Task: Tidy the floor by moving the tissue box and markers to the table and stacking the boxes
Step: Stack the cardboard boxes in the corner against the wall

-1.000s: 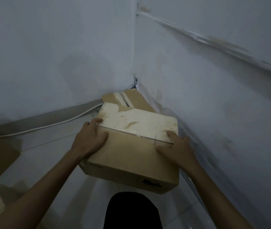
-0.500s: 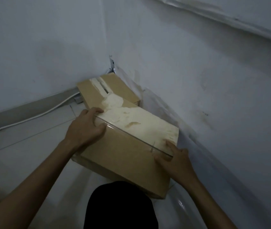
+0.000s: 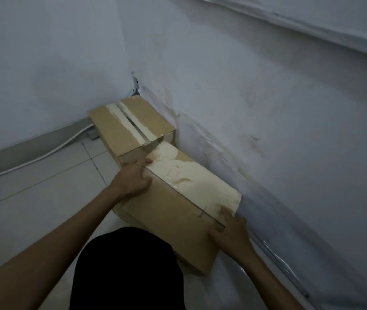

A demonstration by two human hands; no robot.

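The cardboard box [image 3: 178, 204] had dropped from in front of the corner box [image 3: 129, 128] to lie low along the wall [image 3: 267, 108], so the stacking looked close. The left hand [image 3: 133, 177] and right hand [image 3: 229, 231] gripped its ends, fingers curled over the top. Both boxes were closed, their contents unseen.

Left hand [image 3: 133, 177], right hand [image 3: 229, 233], forearms [image 3: 66, 238] bare; black garment [image 3: 126, 271], plain, rounded.

Room corner: tiled floor [image 3: 50, 182], cardboard boxes [image 3: 131, 126]
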